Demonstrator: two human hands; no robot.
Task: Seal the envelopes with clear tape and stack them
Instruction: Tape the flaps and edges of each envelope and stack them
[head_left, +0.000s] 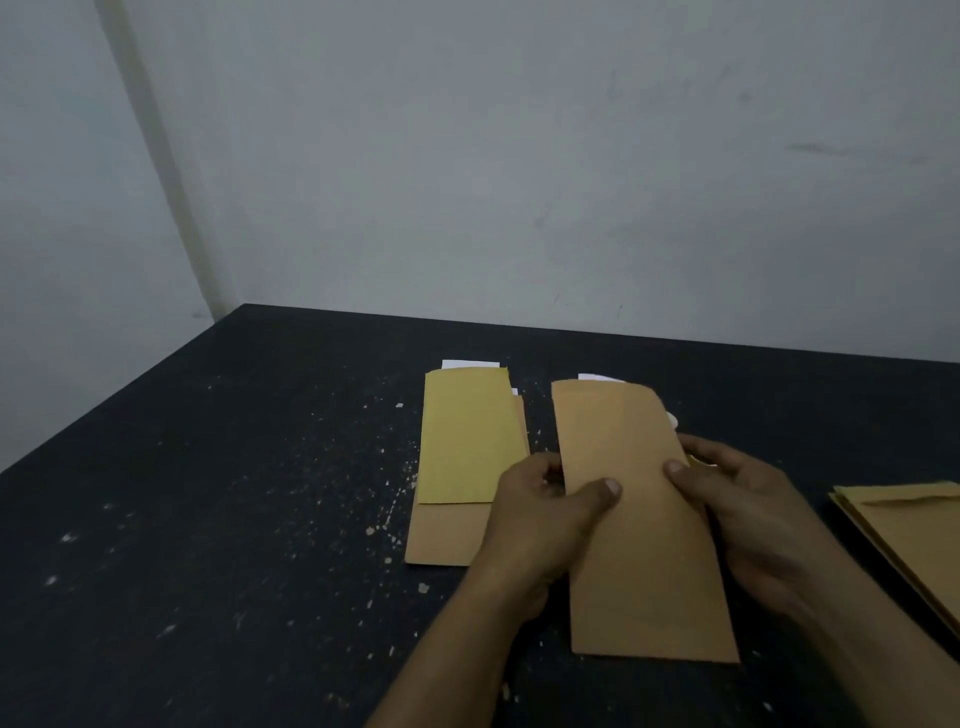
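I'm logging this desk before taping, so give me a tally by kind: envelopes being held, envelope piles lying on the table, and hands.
Held envelope: 1
Envelope piles on the table: 2, the left pile and the right pile
Hands: 2, the left hand and the right hand, both gripping the held envelope
Total: 5

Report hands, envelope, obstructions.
Left hand and right hand both grip the brown envelope by its sides. White sheet shows past its far end. No tape in view; nothing blocking.
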